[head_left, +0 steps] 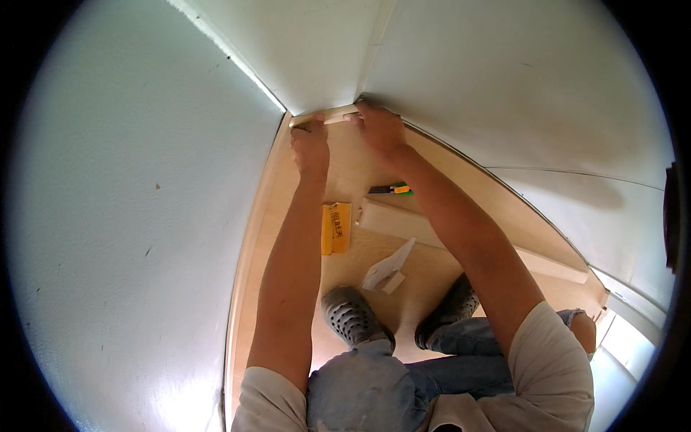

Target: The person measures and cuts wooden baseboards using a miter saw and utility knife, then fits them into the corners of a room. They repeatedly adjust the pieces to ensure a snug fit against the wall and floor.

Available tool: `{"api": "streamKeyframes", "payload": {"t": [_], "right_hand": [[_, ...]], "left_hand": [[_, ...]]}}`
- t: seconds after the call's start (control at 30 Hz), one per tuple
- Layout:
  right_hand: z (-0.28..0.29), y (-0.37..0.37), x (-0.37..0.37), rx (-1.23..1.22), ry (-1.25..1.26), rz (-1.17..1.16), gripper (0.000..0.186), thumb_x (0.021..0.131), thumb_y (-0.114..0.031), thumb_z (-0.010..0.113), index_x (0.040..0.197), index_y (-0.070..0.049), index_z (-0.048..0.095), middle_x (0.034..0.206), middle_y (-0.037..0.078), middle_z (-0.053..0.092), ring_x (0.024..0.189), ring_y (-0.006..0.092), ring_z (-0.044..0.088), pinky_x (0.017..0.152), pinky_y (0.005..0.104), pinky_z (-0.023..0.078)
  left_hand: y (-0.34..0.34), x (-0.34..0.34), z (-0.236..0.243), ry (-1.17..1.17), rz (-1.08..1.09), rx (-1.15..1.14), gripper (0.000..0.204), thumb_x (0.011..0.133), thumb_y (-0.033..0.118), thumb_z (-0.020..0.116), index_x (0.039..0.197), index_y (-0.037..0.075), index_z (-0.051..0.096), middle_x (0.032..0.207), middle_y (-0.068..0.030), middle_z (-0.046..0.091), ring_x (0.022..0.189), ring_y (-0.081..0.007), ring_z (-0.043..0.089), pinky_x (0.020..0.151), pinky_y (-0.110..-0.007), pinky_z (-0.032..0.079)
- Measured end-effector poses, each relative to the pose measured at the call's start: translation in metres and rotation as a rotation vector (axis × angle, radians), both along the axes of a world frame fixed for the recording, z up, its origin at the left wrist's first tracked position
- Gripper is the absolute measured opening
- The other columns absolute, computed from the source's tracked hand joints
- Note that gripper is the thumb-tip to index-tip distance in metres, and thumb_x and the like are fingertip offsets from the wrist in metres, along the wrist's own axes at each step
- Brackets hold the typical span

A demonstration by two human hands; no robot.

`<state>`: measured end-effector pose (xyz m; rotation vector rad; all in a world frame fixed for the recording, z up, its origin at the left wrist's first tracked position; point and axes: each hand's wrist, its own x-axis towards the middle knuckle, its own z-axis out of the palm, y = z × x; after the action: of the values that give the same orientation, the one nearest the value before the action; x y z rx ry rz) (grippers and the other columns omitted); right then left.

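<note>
A short pale wooden skirting strip (337, 115) lies along the foot of the far narrow wall, between two corners. My left hand (311, 147) grips its left end, with fingers curled over the edge by the left corner. At the right end, my right hand (383, 131) is closed on the same strip, its knuckles close to the right wall. Both arms are stretched out ahead. Part of each hand's fingertips is hidden by the hand itself. Behind my right forearm, a black, yellow and green utility knife (389, 190) rests on the floor.
A long pale board (403, 219) lies across the floor, passing under my right forearm. Nearer are a yellow packet (336, 228) and a folded white sheet (389, 266). Pale walls (144, 216) stand close on both sides. My dark clogs (353, 313) are on the wooden floor.
</note>
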<state>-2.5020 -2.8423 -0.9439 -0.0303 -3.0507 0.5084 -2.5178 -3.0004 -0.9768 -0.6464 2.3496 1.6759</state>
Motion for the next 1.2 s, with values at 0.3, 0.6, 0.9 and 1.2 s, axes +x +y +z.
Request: {"api": "streamKeyframes", "payload": {"t": [0.3, 0.6, 0.9, 1.2], "right_hand": [[-0.002, 0.002, -0.002, -0.122, -0.032, 0.019, 0.036, 0.094, -0.04, 0.056, 0.1, -0.004, 0.058, 0.089, 0.017, 0.068, 0.085, 0.0364, 0.065, 0.073, 0.0469, 0.049], [-0.001, 0.004, -0.003, -0.042, -0.005, 0.034, 0.037, 0.095, -0.042, 0.055, 0.107, -0.007, 0.059, 0.087, 0.015, 0.068, 0.083, 0.0367, 0.065, 0.073, 0.0485, 0.051], [0.006, 0.004, -0.007, 0.011, -0.1, 0.049, 0.038, 0.094, -0.041, 0.055, 0.114, -0.009, 0.061, 0.092, 0.016, 0.069, 0.088, 0.0362, 0.066, 0.076, 0.048, 0.053], [0.016, 0.001, -0.004, -0.054, -0.091, 0.056, 0.038, 0.094, -0.043, 0.053, 0.11, -0.008, 0.061, 0.093, 0.016, 0.068, 0.087, 0.0374, 0.066, 0.076, 0.0485, 0.052]], "left_hand": [[0.008, 0.003, 0.033, -0.115, -0.036, -0.108, 0.066, 0.088, 0.046, 0.063, 0.123, -0.008, 0.052, 0.123, -0.0282, 0.058, 0.116, -0.0436, 0.055, 0.097, -0.048, 0.044], [0.014, 0.005, 0.055, -0.058, -0.001, -0.021, 0.052, 0.088, 0.044, 0.066, 0.111, -0.002, 0.065, 0.112, -0.025, 0.065, 0.108, -0.0428, 0.06, 0.091, -0.048, 0.046], [0.021, 0.001, 0.04, -0.118, 0.114, -0.065, 0.048, 0.086, 0.04, 0.069, 0.112, 0.0, 0.066, 0.114, -0.0225, 0.066, 0.109, -0.0413, 0.06, 0.092, -0.048, 0.046], [0.021, 0.001, 0.049, -0.13, 0.132, 0.047, 0.046, 0.087, 0.038, 0.068, 0.112, 0.0, 0.066, 0.115, -0.0234, 0.065, 0.11, -0.0407, 0.06, 0.093, -0.047, 0.046]]}}
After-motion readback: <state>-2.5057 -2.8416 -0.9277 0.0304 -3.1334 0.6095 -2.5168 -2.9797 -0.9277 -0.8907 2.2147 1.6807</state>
